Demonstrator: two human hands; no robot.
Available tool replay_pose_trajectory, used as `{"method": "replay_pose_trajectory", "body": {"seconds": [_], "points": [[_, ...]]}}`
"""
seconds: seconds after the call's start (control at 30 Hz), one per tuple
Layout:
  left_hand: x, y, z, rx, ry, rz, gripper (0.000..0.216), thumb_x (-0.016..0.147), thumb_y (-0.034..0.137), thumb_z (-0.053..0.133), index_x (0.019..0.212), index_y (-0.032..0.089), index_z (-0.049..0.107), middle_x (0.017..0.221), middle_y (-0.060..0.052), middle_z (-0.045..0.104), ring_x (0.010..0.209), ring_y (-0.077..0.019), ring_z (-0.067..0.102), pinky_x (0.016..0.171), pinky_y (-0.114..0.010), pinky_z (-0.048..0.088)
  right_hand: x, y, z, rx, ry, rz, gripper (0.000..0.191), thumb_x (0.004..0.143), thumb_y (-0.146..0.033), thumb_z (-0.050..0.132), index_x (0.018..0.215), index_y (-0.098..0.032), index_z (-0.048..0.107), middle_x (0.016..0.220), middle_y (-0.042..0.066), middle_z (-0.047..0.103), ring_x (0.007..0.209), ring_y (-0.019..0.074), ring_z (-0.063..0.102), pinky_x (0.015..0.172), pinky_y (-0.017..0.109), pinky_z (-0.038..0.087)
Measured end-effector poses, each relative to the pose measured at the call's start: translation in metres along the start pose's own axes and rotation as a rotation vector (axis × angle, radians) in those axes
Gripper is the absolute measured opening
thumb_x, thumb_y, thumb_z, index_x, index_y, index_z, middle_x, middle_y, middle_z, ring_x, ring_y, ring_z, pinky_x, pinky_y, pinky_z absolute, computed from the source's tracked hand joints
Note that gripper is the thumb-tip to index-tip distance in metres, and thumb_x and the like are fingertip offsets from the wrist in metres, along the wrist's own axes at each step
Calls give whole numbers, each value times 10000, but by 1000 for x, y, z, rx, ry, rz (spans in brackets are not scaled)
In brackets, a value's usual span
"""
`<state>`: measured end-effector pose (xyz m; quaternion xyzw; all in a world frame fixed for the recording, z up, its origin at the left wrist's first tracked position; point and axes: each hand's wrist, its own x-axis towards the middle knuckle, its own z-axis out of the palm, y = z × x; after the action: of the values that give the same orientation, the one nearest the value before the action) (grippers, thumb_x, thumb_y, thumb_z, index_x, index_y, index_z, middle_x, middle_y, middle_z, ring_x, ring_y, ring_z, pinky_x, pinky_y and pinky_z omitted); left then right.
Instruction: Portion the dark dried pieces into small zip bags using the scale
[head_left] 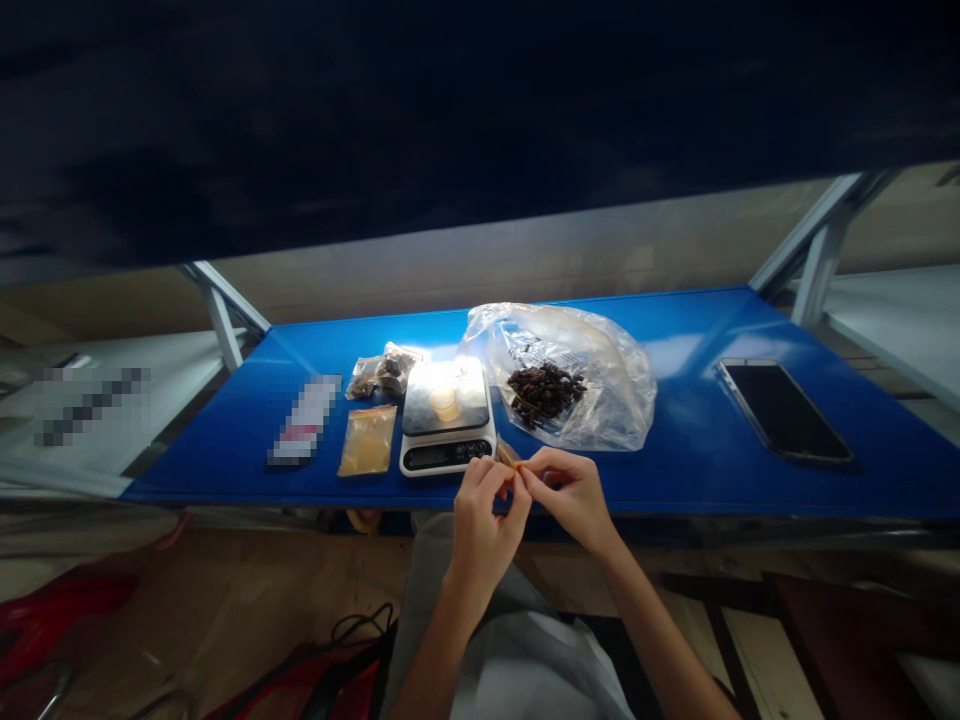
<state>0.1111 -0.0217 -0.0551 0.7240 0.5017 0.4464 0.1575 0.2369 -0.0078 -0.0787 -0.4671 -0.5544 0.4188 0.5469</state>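
Note:
My left hand [486, 500] and my right hand [568, 492] meet at the front edge of the blue table, thumbs and fingertips pinched together. Between them is a small brownish plastic bag [508, 454], mostly covered by my fingers. Just left of it stands a white kitchen scale [449, 452] with a small pale cup [444, 404] on its metal plate. Beyond my right hand, an open clear plastic bag [630, 405] lies spread out with a heap of dark dried pieces [546, 392] on it.
Left of the scale lies a zip bag of yellowish stuff [367, 441], with small bags of brown pieces [379, 373] behind it. A blurred-out phone-shaped item [306, 420] is further left. A phone [784, 408] rests at the right. A dark blue panel [480, 130] hangs overhead.

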Motion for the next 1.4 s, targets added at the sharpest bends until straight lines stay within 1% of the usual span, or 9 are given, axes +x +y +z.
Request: {"method": "replay_pose_trajectory", "body": {"seconds": [0.2,0.33,0.53,0.7,0.9,1.03,1.17,1.27,1.4], "points": [[1,0,1,57,27,31,326,851,115,487,576,204,334,544,34,396,576,-125,415,576,-243,350,-1,-2,1,-30,28,22,142,745,-258,667,684,-165,755,602,42,704,521,142,596,403,200,363],[-1,2,2,83,45,46,315,846,114,490,581,204,345,546,30,409,585,-128,428,565,-237,351,-2,-4,2,-41,49,14,144,736,-256,670,657,-163,746,571,34,692,489,131,579,398,195,363],[-2,6,1,122,111,101,280,794,73,499,591,207,358,545,33,387,584,-129,417,552,-236,345,0,-4,5,-84,169,38,152,717,-261,677,613,-156,709,539,20,656,469,122,561,399,195,385],[-1,9,-3,69,128,99,278,775,69,511,577,203,369,521,41,360,569,-122,410,538,-229,344,-1,-4,3,5,213,69,122,731,-261,656,670,-166,702,580,7,650,422,96,510,346,190,360],[-1,10,-5,17,230,61,289,798,81,503,562,198,384,511,38,391,575,-122,426,542,-228,362,-4,-2,1,124,311,29,59,727,-210,626,681,-187,654,518,-55,520,381,66,416,313,169,319],[-1,12,-3,-4,289,30,276,814,91,511,574,197,426,529,32,442,596,-124,454,555,-225,386,-5,1,-1,224,223,34,39,671,-163,575,648,-194,582,586,-47,509,427,74,453,316,161,332],[-3,16,0,-15,308,73,283,806,82,526,569,199,426,521,35,435,587,-125,453,548,-224,386,-4,7,-5,360,104,37,36,654,-193,531,621,-195,517,606,-50,449,436,70,437,322,154,346],[-1,17,1,-58,319,101,270,814,74,525,590,200,443,534,36,434,590,-123,454,550,-222,386,-1,9,-11,439,12,36,127,700,-290,564,647,-197,496,685,-37,451,440,63,429,294,148,342],[10,19,2,-225,292,19,246,900,123,456,667,201,469,639,20,493,606,-112,488,551,-214,398,6,6,-20,583,-196,139,302,774,-526,516,810,-227,516,916,33,547,586,136,571,252,155,358]]}}
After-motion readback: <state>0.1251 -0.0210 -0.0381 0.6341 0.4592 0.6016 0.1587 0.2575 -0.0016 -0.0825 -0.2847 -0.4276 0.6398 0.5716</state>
